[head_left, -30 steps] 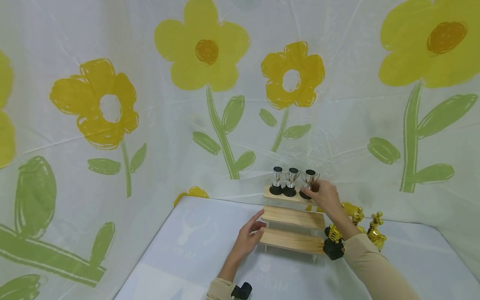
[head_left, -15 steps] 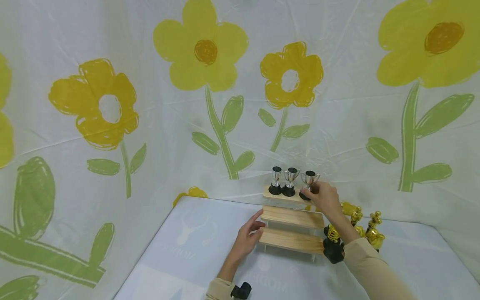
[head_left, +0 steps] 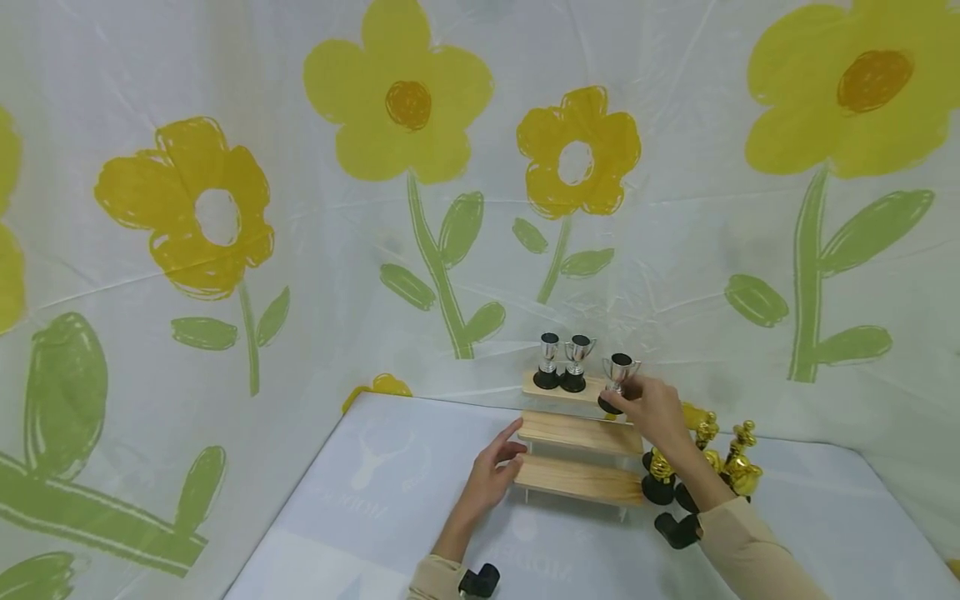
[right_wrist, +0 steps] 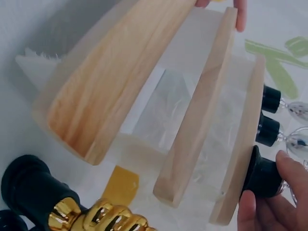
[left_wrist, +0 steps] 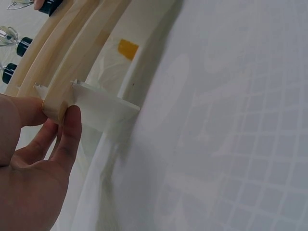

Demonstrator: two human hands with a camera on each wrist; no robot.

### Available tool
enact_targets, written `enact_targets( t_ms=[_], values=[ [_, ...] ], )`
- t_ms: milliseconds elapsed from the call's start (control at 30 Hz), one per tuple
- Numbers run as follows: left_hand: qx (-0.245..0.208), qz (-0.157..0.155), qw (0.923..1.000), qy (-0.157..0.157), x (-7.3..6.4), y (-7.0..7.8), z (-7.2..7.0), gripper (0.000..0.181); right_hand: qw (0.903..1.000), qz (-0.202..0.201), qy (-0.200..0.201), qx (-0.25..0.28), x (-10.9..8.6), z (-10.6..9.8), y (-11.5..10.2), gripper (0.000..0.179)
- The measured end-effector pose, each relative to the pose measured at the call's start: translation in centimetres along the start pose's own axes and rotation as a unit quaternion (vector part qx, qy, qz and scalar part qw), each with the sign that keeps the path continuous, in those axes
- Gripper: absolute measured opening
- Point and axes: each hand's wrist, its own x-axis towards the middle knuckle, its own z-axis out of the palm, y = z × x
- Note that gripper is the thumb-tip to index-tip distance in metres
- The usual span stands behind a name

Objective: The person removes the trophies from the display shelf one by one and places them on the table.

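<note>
A three-tier wooden display shelf (head_left: 581,482) stands on the table. My left hand (head_left: 489,479) holds its left end; in the left wrist view the thumb and fingers pinch the end of the lowest board (left_wrist: 79,70). By its black base (right_wrist: 263,175), my right hand (head_left: 654,410) grips a small silver trophy cup (head_left: 619,367) at the right end of the top tier. The cup leans slightly, and whether its base touches the board I cannot tell. Two more silver cups, one (head_left: 548,358) at the left and another (head_left: 577,362) beside it, stand upright on the top tier.
Several gold trophies on black bases, one (head_left: 660,477) close to the shelf's right end and another (head_left: 742,475) farther right, stand on the white tablecloth (head_left: 360,508). A white curtain (head_left: 337,275) with yellow flowers hangs right behind the shelf.
My right hand has drawn the third silver cup a little forward and down from its spot in the row, widening the gap to the other two. The left hand keeps its place on the shelf.
</note>
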Motion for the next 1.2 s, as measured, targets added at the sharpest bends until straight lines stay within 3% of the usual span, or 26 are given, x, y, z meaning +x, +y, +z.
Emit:
enact_targets(
  t_ms=[133,333,500,833,1200],
  values=[
    [0.002,-0.011,0.9999,0.001,0.0,0.3,0.0,0.057,0.9998,-0.006,0.002,0.019,-0.8,-0.1,0.1,0.027],
    [0.014,-0.029,0.9995,0.006,0.3,-1.8,0.4,0.059,0.9993,-0.028,0.01,0.021,-2.5,-0.4,0.4,0.029],
    [0.013,-0.022,0.9997,-0.002,0.5,-2.5,0.2,0.059,0.9988,-0.042,0.017,0.019,-4.3,-0.5,0.8,0.024],
    [0.008,-0.006,0.9999,-0.001,0.7,-2.8,0.1,0.058,0.9991,-0.036,0.023,-0.001,-6.8,-0.7,1.8,0.023],
    [-0.009,0.0,1.0,-0.003,0.6,-3.0,-0.1,0.058,0.9996,0.013,0.015,-0.02,-9.4,-1.5,2.1,0.027]
  ],
)
